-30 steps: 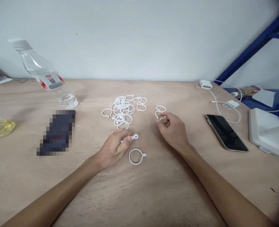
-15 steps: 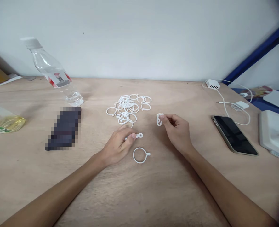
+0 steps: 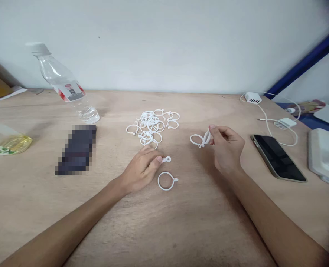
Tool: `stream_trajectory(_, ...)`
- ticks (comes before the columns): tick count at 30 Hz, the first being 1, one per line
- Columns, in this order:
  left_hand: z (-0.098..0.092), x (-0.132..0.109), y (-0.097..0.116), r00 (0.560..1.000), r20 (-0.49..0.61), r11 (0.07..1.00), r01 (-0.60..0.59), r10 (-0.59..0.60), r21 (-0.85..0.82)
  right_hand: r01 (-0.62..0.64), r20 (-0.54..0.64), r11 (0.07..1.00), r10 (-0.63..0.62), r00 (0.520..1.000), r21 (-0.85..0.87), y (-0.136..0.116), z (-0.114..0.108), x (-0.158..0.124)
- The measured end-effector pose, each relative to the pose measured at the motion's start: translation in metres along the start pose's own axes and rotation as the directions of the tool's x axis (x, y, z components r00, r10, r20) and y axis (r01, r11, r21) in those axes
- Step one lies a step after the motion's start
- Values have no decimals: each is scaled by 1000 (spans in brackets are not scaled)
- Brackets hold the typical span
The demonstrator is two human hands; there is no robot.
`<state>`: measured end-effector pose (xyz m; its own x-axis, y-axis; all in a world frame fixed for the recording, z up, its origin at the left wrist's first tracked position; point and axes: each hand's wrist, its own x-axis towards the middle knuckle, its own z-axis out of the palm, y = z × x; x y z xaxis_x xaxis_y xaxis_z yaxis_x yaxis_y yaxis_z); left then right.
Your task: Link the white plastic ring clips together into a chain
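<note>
My left hand [image 3: 142,167] rests over the table, closed on a white plastic curtain ring [image 3: 168,159]. Only its small eyelet end shows past the thumb; the loop is hidden. Just below lies a single curtain ring [image 3: 166,181] with its eyelet to the right. My right hand [image 3: 228,148] pinches another white curtain ring [image 3: 207,137], seen nearly edge-on, between thumb and fingers. Against its lower end is a further ring [image 3: 196,145], its eyelet close by; I cannot tell whether the two are linked. A loose pile of curtain rings [image 3: 150,127] lies beyond my left hand.
A clear plastic bottle [image 3: 67,87] stands at back left, near a dark pixelated object [image 3: 78,150]. A container with yellow liquid [image 3: 19,144] is far left. On the right lie a phone [image 3: 278,157], a white charger [image 3: 253,98] with cable, and a white box [image 3: 324,152].
My right hand has moved right, away from my left hand, with the held ring. A second ring at its lower end now shows apart from it. My left hand has barely moved.
</note>
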<state>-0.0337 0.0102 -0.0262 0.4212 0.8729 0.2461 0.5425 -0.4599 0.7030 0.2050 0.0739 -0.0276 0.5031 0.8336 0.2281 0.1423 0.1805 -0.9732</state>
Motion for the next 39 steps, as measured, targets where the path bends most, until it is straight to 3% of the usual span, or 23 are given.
stream_trajectory(4, -1, 0, 4, 1000, -1, 999, -5, 5, 36, -120, 110, 983, 105, 988, 142, -5, 4, -9)
stream_trajectory(10, -1, -1, 9, 1000, 9, 995, -28, 27, 93, -267, 389, 929, 154, 908, 256, -19, 17, -42)
stream_trajectory(18, 0, -2, 9, 1000, -19, 992, -12, 15, 125, -421, 478, 852, 242, 844, 312, -29, 25, -71)
stream_trajectory(20, 0, -2, 10, 1000, -20, 992, -4, 6, 122, -462, 525, 838, 264, 809, 290, -31, 26, -77)
stream_trajectory(24, -1, -3, 10, 999, 12, 997, -37, 36, 70, -553, 655, 803, 298, 695, 221, -32, 26, -84)
stream_trajectory(26, -2, -4, 9, 1000, 5, 1000, -29, 29, -8, -566, 686, 797, 293, 666, 209, -32, 26, -84)
stream_trajectory(32, -7, -4, 5, 994, -23, 952, 94, -105, -292, -549, 700, 812, 275, 659, 198, -27, 25, -78)
stream_trajectory(39, -11, -2, 6, 997, 60, 944, 65, -49, -322, -493, 718, 854, 238, 654, 165, -24, 25, -78)
